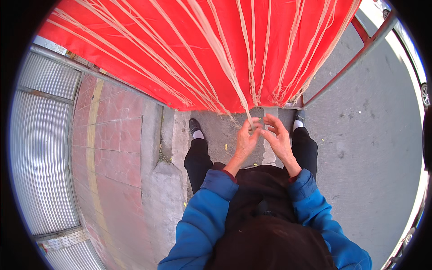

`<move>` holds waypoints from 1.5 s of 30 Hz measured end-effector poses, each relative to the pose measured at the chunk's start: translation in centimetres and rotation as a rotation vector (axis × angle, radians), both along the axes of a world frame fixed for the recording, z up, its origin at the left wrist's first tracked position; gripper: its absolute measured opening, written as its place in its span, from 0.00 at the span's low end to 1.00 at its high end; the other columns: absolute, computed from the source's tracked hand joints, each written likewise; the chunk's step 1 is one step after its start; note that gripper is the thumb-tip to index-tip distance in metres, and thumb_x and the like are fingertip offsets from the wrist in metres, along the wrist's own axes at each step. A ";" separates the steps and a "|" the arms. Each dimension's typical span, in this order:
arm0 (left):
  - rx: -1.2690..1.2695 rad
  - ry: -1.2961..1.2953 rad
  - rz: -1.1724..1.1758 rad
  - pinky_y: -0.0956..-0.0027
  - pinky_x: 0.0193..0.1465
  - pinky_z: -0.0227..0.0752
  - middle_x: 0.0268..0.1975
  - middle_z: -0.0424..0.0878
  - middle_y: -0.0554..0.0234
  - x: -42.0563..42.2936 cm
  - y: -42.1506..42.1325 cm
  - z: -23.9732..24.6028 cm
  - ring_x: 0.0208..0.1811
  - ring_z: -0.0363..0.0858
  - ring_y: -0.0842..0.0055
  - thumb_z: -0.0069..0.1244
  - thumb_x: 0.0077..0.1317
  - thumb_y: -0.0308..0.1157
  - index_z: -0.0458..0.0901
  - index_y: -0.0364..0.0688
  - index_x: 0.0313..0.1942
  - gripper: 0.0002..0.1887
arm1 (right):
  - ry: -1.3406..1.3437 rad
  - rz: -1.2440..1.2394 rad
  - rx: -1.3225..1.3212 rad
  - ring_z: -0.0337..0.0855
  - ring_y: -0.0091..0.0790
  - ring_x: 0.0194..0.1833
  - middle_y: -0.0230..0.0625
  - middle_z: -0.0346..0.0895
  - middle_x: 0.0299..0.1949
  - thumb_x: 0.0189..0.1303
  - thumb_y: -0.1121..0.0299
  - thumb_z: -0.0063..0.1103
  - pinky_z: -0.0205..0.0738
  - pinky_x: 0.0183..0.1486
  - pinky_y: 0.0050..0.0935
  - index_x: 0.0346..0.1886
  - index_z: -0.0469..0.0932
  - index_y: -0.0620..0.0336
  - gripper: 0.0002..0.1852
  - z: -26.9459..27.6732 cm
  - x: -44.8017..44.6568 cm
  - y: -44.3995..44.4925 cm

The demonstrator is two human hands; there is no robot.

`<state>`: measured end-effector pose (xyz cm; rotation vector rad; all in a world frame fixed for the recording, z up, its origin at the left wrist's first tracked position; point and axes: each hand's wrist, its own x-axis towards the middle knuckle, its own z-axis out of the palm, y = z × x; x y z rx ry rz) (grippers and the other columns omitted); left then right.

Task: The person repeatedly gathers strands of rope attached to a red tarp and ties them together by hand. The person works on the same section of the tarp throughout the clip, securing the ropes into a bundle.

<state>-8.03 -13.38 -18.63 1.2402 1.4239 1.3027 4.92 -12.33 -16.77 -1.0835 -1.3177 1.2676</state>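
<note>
A thick bundle of long, pale beige fibre strands [223, 58] runs down over a red cloth [233, 84] and past its near edge. My left hand [247, 140] is closed around the lower end of this bundle, its fingers slightly blurred. Close beside it, my right hand [279, 136] has its fingers apart and curved. The right thumb tip reaches the left fingers; whether it pinches a strand there is not clear. Other thin bundles [251, 64] lie fanned out across the cloth, with frayed, tangled ends [283, 96] near its front edge.
Metal rails [354, 65] flank the cloth. Below are asphalt [364, 152], a concrete kerb [152, 135] and red paving [114, 135]. Corrugated metal sheeting [44, 145] stands at left. Vehicles [424, 94] show at the right rim. My shoes [194, 125] are near the cloth's edge.
</note>
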 end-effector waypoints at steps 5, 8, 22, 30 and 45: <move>-0.044 0.100 -0.011 0.62 0.37 0.71 0.34 0.82 0.50 2.7 -5.0 -3.6 0.36 0.81 0.58 0.52 0.55 0.26 0.77 0.38 0.39 0.10 | -0.188 0.196 -0.182 0.77 0.26 0.42 0.36 0.77 0.44 0.61 0.72 0.55 0.72 0.46 0.24 0.50 0.74 0.66 0.15 0.8 -1.7 -1.6; -0.035 0.184 -0.089 0.59 0.35 0.70 0.33 0.82 0.51 2.3 -7.2 -5.8 0.35 0.81 0.58 0.51 0.55 0.26 0.78 0.38 0.37 0.08 | -0.037 0.179 -0.277 0.78 0.24 0.37 0.33 0.79 0.32 0.63 0.69 0.52 0.72 0.42 0.23 0.44 0.77 0.67 0.11 0.0 -1.4 -2.4; -0.101 0.277 0.186 0.65 0.49 0.71 0.44 0.81 0.52 -9.2 -2.5 -5.6 0.46 0.79 0.64 0.51 0.56 0.24 0.73 0.39 0.49 0.18 | -0.203 0.180 -0.280 0.75 0.19 0.35 0.30 0.80 0.31 0.61 0.72 0.52 0.67 0.40 0.20 0.38 0.78 0.66 0.08 -4.6 -1.4 -1.5; 0.234 0.316 0.433 0.64 0.60 0.63 0.55 0.72 0.47 -18.1 9.4 4.3 0.57 0.70 0.64 0.50 0.57 0.20 0.63 0.36 0.58 0.27 | -0.213 0.139 -0.119 0.73 0.22 0.30 0.33 0.78 0.27 0.61 0.68 0.54 0.67 0.33 0.24 0.38 0.79 0.62 0.09 -6.0 -3.6 1.1; -0.002 -0.155 0.273 0.74 0.47 0.67 0.32 0.78 0.70 -19.4 16.0 5.1 0.38 0.74 0.82 0.53 0.57 0.21 0.80 0.38 0.43 0.12 | -0.292 0.195 -0.047 0.65 0.21 0.23 0.34 0.66 0.18 0.62 0.64 0.54 0.61 0.25 0.27 0.37 0.77 0.65 0.12 -7.1 -6.3 8.6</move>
